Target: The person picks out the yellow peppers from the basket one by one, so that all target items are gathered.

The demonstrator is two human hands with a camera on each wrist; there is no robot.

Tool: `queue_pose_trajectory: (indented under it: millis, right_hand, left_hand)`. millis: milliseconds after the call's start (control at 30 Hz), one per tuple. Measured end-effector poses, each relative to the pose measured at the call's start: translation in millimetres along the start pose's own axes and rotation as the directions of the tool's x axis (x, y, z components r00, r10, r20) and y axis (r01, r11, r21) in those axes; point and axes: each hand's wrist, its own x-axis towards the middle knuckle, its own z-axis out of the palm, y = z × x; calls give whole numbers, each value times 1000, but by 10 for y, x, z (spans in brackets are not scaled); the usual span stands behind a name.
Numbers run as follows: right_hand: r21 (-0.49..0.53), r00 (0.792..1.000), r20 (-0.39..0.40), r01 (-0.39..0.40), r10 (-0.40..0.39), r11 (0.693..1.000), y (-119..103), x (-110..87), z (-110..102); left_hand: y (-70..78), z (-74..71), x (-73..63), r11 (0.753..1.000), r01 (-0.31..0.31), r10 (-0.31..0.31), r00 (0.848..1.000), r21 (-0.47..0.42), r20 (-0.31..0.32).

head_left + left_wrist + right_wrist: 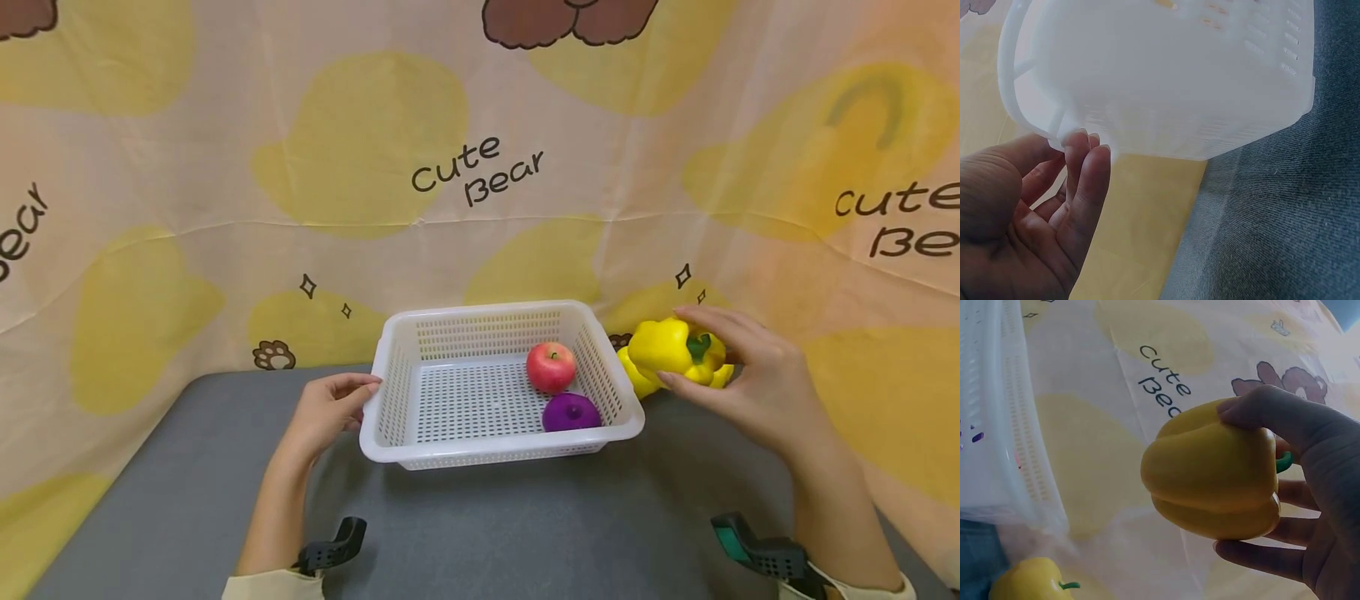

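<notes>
My left hand pinches the left rim of a white plastic basket between thumb and fingers, also plain in the left wrist view. Inside the basket, toward its right end, lie a red apple and a round purple piece of produce whose kind I cannot tell. To the right of the basket, my right hand grips a yellow bell pepper with a green stem, held above the surface. Lower down, a second yellow bell pepper sits beside the basket, partly hidden in the head view.
The basket stands on a dark grey table. Right behind the table hangs a patterned cloth with yellow patches and lettering. A black strap device is on the left wrist, and a similar one is on the right.
</notes>
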Motion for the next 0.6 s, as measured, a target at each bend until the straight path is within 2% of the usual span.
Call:
queue_pose_trajectory:
  millis: [267,600]
  right_hand:
    - [-56,996,85,34,-29,998,76,4,34]
    - [-139,973,228,0,32,990,156,-6,81]
  left_hand:
    - [19,-10,-4,1000,7,-7,1000,-5,-2]
    - [32,-7,-13,1000,3,-3,1000,-6,5]
